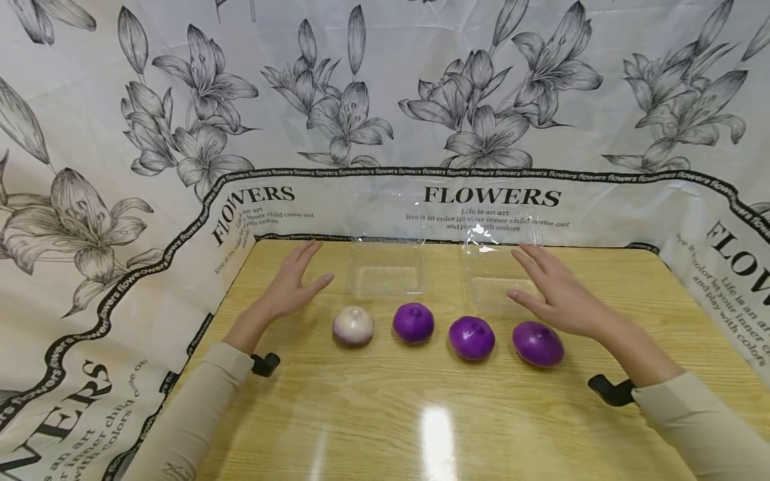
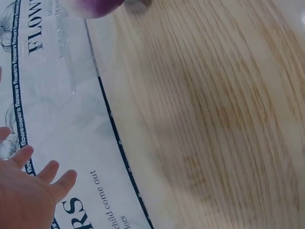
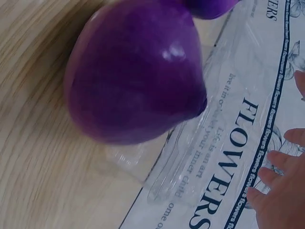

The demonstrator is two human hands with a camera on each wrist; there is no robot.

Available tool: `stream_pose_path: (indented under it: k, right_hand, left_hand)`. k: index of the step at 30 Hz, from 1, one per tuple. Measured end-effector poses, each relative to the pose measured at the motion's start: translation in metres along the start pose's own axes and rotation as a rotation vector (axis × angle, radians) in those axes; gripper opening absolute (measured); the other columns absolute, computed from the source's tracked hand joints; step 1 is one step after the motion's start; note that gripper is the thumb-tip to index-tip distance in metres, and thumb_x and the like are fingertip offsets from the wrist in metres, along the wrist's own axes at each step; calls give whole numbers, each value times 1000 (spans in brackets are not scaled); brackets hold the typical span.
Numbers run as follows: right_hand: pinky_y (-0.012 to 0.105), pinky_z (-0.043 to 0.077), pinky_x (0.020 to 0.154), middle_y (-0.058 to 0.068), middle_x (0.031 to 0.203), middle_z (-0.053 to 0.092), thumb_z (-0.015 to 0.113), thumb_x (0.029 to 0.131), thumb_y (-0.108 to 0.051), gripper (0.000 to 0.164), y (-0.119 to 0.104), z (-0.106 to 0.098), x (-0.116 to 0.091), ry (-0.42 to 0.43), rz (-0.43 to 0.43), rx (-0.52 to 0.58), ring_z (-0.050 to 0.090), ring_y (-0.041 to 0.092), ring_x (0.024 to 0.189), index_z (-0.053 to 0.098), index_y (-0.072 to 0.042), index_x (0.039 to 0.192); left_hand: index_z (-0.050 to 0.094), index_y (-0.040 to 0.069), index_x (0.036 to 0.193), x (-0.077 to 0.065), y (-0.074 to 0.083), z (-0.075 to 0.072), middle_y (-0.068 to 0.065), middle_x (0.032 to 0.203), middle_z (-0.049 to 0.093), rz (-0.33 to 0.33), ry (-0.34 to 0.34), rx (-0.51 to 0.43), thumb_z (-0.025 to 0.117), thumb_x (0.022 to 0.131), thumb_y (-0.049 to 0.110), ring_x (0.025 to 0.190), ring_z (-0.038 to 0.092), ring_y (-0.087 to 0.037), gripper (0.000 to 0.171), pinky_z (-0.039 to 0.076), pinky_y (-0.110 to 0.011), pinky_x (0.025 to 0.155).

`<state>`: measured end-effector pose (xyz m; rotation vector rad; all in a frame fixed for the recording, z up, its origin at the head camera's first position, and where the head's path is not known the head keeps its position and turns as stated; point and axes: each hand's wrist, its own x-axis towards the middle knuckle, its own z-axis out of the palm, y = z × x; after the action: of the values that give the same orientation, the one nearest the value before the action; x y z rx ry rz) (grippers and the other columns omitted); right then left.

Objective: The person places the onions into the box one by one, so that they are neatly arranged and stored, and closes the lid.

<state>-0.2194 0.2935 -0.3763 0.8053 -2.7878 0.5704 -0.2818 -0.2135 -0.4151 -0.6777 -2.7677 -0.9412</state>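
Across the middle of the table, in the head view, a row holds a whitish onion (image 1: 353,327) tinged purple and three glossy purple onions (image 1: 413,323) (image 1: 472,338) (image 1: 538,344). My left hand (image 1: 293,284) is held left of the whitish onion, fingers spread and holding nothing. Over the right end of the row, my right hand (image 1: 557,292) is likewise spread and holds nothing; the rightmost onion is nearest to it. That onion (image 3: 136,71) looms large in the right wrist view, apart from the fingers.
Behind the onions stand two clear plastic boxes (image 1: 386,292) (image 1: 490,288) with their lids raised against the back cloth. A white flower-printed cloth (image 1: 361,147) walls the wooden table (image 1: 373,414) at the back and sides. A black mount sits at each wrist.
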Motion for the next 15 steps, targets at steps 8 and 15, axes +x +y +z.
stream_pose_path:
  k: [8, 15]
  right_hand:
    - [80, 27, 114, 29, 161, 24, 69, 99, -25, 77, -13, 8, 8, -10, -7, 82, 23, 55, 145, 28, -1, 159]
    - [77, 27, 116, 28, 160, 27, 67, 101, -26, 73, -23, 18, 15, -36, 2, 133, 26, 53, 145, 30, 1, 158]
  left_hand:
    - [27, 10, 161, 0, 1, 3, -20, 161, 29, -5, 19, -105, 69, 99, 33, 145, 34, -41, 78, 38, -64, 118]
    - [31, 9, 160, 1, 2, 6, -23, 156, 35, -23, 13, -196, 71, 99, 27, 135, 45, -46, 76, 49, -62, 111]
